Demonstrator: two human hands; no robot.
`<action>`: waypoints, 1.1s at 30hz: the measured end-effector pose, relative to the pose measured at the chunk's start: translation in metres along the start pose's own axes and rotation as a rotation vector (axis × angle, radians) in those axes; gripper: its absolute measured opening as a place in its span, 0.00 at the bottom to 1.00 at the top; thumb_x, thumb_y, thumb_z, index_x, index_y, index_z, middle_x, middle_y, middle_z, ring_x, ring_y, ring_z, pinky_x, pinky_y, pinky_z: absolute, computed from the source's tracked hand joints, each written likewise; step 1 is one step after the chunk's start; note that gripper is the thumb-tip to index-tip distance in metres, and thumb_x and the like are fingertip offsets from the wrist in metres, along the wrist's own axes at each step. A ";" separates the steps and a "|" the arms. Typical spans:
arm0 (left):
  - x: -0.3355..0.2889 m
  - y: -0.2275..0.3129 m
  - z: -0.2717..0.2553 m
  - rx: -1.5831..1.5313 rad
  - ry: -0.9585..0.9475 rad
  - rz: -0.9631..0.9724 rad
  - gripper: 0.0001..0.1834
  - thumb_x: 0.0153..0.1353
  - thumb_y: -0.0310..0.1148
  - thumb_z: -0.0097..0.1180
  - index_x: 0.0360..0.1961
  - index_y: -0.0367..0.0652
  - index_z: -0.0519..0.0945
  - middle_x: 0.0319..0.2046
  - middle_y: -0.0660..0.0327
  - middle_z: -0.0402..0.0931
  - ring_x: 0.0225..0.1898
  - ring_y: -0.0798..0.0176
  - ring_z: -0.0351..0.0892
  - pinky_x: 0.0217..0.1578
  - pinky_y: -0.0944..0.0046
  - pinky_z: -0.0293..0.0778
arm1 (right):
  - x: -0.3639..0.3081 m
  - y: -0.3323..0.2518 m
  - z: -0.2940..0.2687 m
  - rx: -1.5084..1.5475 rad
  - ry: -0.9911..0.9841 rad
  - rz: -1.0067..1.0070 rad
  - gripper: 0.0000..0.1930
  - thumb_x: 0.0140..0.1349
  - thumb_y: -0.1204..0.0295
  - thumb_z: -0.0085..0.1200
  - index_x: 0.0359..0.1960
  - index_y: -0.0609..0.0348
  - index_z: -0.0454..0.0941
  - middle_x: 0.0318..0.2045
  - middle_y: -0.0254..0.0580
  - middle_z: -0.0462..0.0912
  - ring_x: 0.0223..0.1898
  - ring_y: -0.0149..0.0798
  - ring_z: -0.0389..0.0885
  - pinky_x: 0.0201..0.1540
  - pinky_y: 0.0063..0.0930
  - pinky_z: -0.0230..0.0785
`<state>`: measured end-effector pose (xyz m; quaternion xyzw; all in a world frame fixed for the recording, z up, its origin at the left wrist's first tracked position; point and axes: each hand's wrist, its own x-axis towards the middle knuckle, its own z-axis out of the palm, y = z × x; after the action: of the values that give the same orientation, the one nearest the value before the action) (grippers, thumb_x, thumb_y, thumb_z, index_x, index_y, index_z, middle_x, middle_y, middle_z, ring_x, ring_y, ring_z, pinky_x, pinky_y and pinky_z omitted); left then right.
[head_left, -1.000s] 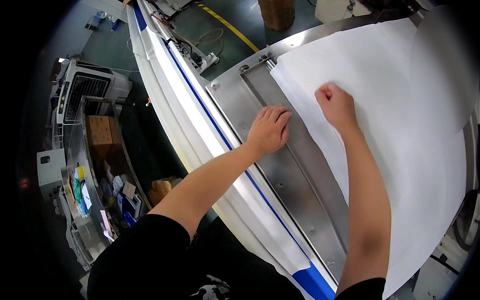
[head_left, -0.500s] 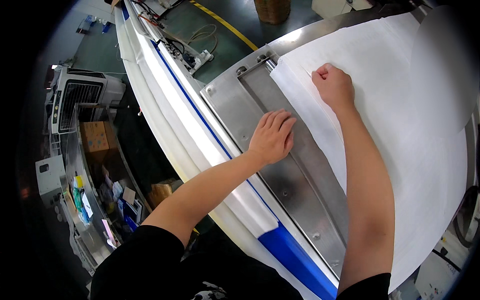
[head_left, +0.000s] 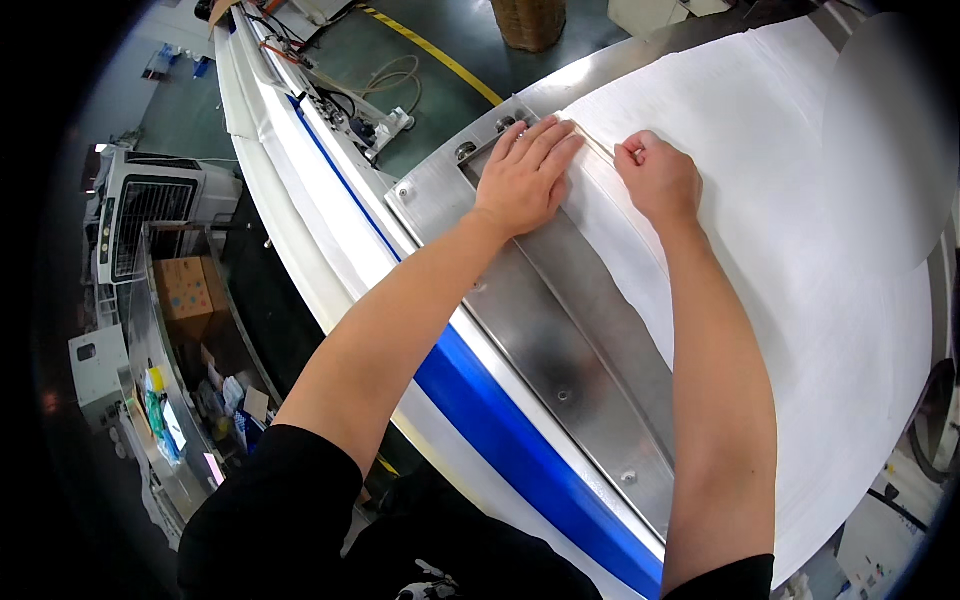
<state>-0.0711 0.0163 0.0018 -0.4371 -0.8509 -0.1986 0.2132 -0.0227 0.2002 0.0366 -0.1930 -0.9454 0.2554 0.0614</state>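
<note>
A broad white sheet (head_left: 790, 260), whether cloth or paper I cannot tell, covers the right side of the metal table. Its left part shows as a narrow band (head_left: 625, 250) along a crease or edge line. My left hand (head_left: 525, 178) lies with fingers stretched out over the far end of the metal channel (head_left: 570, 310), its fingertips at the sheet's far left corner. To its right, my right hand (head_left: 660, 180) is closed in a pinch just above the sheet, beside that line. What its fingers grip, if anything, is hidden.
Along the table's left side runs a long roll of white material with a blue strip (head_left: 500, 420). Further left stand an air cooler (head_left: 150, 210) and a metal bin holding a cardboard box (head_left: 185, 290). A brown cylinder (head_left: 530, 20) stands beyond the table.
My left hand has moved away from me along the channel, from its middle to the sheet's far corner, fingers straightening. My right hand stays closed in nearly the same place.
</note>
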 end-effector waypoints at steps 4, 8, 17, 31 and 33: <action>-0.002 -0.003 0.001 -0.004 -0.002 0.007 0.22 0.52 0.29 0.53 0.51 0.48 0.72 0.54 0.62 0.70 0.60 0.58 0.65 0.60 0.53 0.59 | 0.001 0.002 0.000 -0.013 0.013 -0.002 0.09 0.56 0.60 0.54 0.29 0.48 0.80 0.27 0.40 0.83 0.30 0.46 0.81 0.34 0.38 0.72; -0.001 -0.005 0.001 -0.024 0.008 -0.002 0.22 0.51 0.30 0.53 0.50 0.49 0.72 0.52 0.60 0.71 0.58 0.58 0.66 0.59 0.53 0.59 | 0.002 0.002 -0.001 -0.009 0.026 -0.009 0.08 0.56 0.60 0.55 0.28 0.49 0.80 0.27 0.40 0.83 0.30 0.46 0.81 0.33 0.38 0.72; 0.003 -0.002 0.003 -0.009 0.028 -0.002 0.21 0.51 0.30 0.54 0.49 0.51 0.73 0.50 0.60 0.71 0.57 0.56 0.67 0.58 0.52 0.60 | 0.004 0.004 -0.001 -0.014 0.024 -0.002 0.09 0.55 0.59 0.56 0.30 0.48 0.81 0.25 0.37 0.83 0.28 0.43 0.81 0.32 0.35 0.72; 0.002 -0.004 0.004 0.003 0.072 0.014 0.18 0.48 0.31 0.55 0.43 0.52 0.74 0.48 0.61 0.71 0.54 0.57 0.69 0.56 0.53 0.62 | 0.005 0.002 -0.003 0.002 -0.002 0.003 0.09 0.56 0.60 0.55 0.31 0.49 0.80 0.27 0.39 0.83 0.30 0.44 0.82 0.34 0.35 0.73; 0.000 -0.004 0.000 0.017 0.078 0.002 0.17 0.46 0.31 0.56 0.41 0.51 0.74 0.47 0.62 0.71 0.53 0.57 0.69 0.55 0.53 0.62 | 0.005 0.001 -0.005 0.016 -0.013 0.012 0.09 0.56 0.60 0.55 0.31 0.49 0.80 0.27 0.39 0.83 0.30 0.45 0.82 0.33 0.34 0.73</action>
<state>-0.0750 0.0144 0.0009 -0.4281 -0.8432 -0.2078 0.2501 -0.0257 0.2049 0.0404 -0.1963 -0.9426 0.2644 0.0553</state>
